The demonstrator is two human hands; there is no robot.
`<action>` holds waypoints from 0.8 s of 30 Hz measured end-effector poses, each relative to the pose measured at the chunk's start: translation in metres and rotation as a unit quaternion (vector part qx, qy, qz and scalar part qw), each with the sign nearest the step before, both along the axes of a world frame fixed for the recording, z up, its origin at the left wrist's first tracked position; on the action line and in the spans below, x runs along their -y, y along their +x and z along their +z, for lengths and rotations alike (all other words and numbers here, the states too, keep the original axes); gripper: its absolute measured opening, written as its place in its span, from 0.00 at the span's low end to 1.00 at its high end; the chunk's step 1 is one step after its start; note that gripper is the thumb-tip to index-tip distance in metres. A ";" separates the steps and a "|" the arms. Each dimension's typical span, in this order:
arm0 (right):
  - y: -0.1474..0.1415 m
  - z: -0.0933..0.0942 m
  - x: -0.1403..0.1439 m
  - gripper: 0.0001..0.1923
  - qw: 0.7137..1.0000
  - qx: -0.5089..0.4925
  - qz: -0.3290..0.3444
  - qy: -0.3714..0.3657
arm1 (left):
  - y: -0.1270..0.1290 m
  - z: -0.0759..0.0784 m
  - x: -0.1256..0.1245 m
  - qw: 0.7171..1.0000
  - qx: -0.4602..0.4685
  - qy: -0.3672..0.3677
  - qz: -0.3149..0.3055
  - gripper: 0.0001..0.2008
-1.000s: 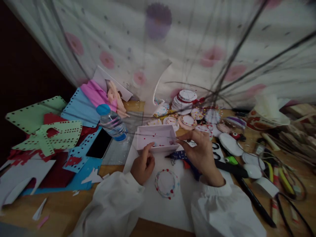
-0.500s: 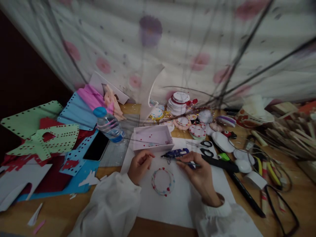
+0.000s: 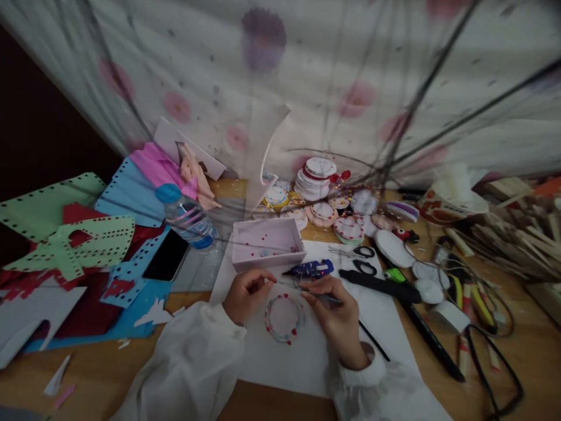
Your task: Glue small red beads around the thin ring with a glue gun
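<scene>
My right hand [image 3: 335,313] is closed around slim metal tweezers [image 3: 328,297], their tips pointing left. Opposite it, my left hand [image 3: 248,295] pinches thumb and forefinger together. A tiny red speck shows at those fingertips, too small to name, and the tweezer tips reach close to it. Just below both hands, a ring dotted with red hearts and pale blue bits [image 3: 293,332] lies on a white sheet [image 3: 272,362]. Behind the tweezers is a blue glue gun [image 3: 312,269]. A shallow pale box [image 3: 268,260] with small red pieces inside stands beyond my left hand.
Scissors [image 3: 364,266] and a black-handled tool [image 3: 381,286] lie to the right. Decorated paper discs [image 3: 322,211] cluster at the back. A water bottle [image 3: 186,219], a phone [image 3: 166,255] and punched coloured sheets [image 3: 105,240] occupy the left. Wooden sticks [image 3: 517,234] are heaped at far right.
My right hand has moved left with the tweezers, bringing their tips from beside the glue gun to my left fingertips. The view has shifted slightly.
</scene>
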State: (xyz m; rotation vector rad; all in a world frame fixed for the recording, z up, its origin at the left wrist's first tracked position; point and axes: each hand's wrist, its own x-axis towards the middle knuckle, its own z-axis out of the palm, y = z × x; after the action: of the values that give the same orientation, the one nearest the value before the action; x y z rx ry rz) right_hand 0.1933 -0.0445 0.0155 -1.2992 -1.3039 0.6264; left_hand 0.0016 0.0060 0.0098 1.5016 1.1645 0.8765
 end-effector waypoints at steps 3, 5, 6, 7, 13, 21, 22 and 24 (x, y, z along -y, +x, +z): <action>-0.001 0.001 0.001 0.08 1.000 0.016 -0.003 0.001 | 0.000 -0.001 0.000 1.000 0.005 -0.004 -0.007 0.10; -0.002 0.001 0.001 0.08 1.000 0.026 -0.003 0.004 | 0.000 0.000 0.000 1.000 0.009 -0.006 -0.008 0.10; -0.003 0.001 0.000 0.08 1.000 0.029 -0.003 0.007 | 0.000 0.001 0.000 1.000 0.010 -0.006 -0.008 0.10; -0.003 0.000 0.000 0.08 0.999 0.032 -0.002 0.010 | 0.000 0.001 0.000 1.000 0.011 -0.006 -0.009 0.10; -0.006 0.001 0.002 0.08 0.998 0.055 -0.005 0.027 | 0.001 0.001 0.000 1.000 0.023 -0.001 -0.008 0.09; -0.007 0.004 0.007 0.08 0.997 0.064 -0.023 0.038 | 0.001 -0.006 0.000 0.999 -0.014 0.029 0.006 0.09; -0.007 0.003 0.007 0.07 0.997 0.059 -0.027 0.038 | 0.001 -0.006 0.000 0.999 -0.015 0.031 0.005 0.09; -0.005 0.001 0.007 0.07 0.998 0.050 -0.025 0.032 | 0.001 -0.006 0.001 0.999 -0.017 0.035 0.001 0.09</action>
State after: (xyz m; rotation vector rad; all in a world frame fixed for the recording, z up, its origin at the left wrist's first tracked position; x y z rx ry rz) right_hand 0.1880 -0.0511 0.0165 -1.3210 -1.3565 0.4873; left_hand 0.0025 0.0055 0.0037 1.5785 1.1699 0.9047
